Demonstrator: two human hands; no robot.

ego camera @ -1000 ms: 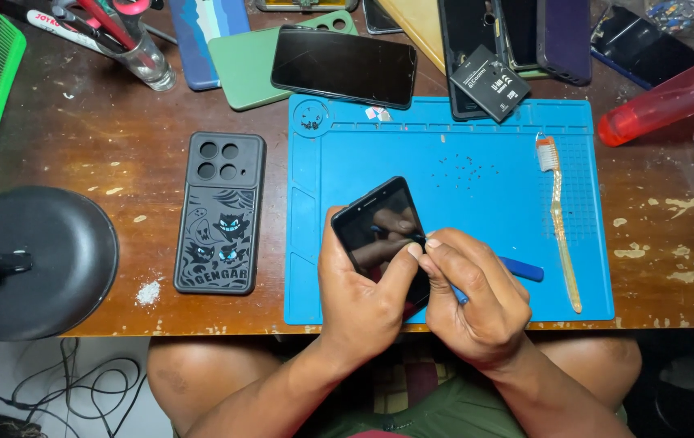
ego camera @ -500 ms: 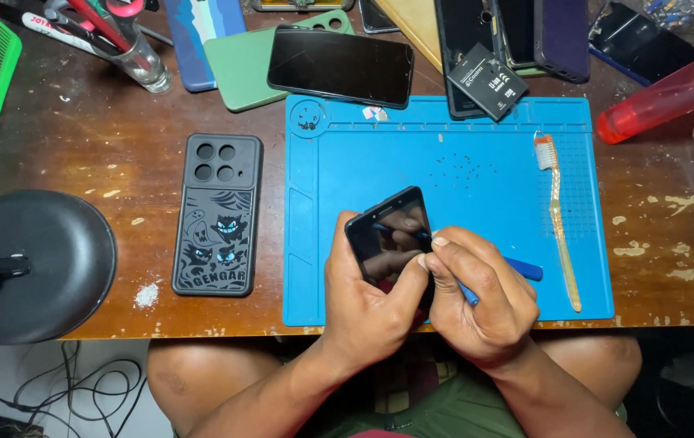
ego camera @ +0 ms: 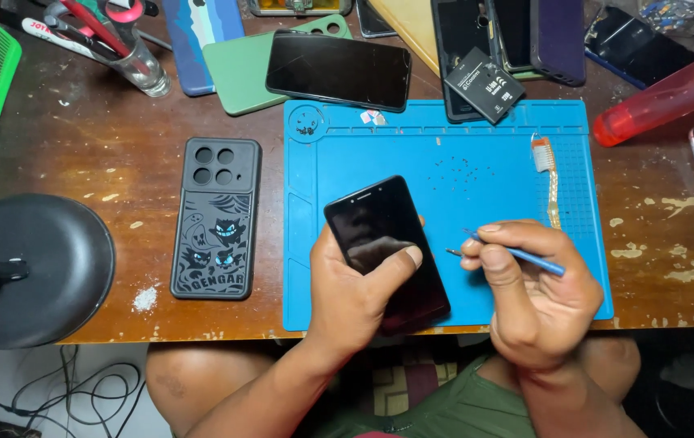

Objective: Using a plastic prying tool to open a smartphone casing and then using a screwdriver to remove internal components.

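My left hand (ego camera: 355, 296) grips a black smartphone (ego camera: 379, 235) screen-up over the blue work mat (ego camera: 444, 162), thumb lying across the glass. My right hand (ego camera: 529, 296) holds a thin blue-handled tool (ego camera: 517, 253) between thumb and fingers. Its metal tip points left and stands a short way off the phone's right edge. Tiny screws (ego camera: 456, 166) lie scattered on the mat above the hands.
A dark printed phone case (ego camera: 217, 215) lies left of the mat, and a toothbrush (ego camera: 548, 174) lies on the mat's right side. Phones, cases and a battery (ego camera: 486, 83) crowd the back. A black lamp base (ego camera: 34, 268) sits front left, a red bottle (ego camera: 663, 93) right.
My right hand has drawn the tool away from the phone's edge to the right. The phone has tilted and now lies flatter in my left hand.
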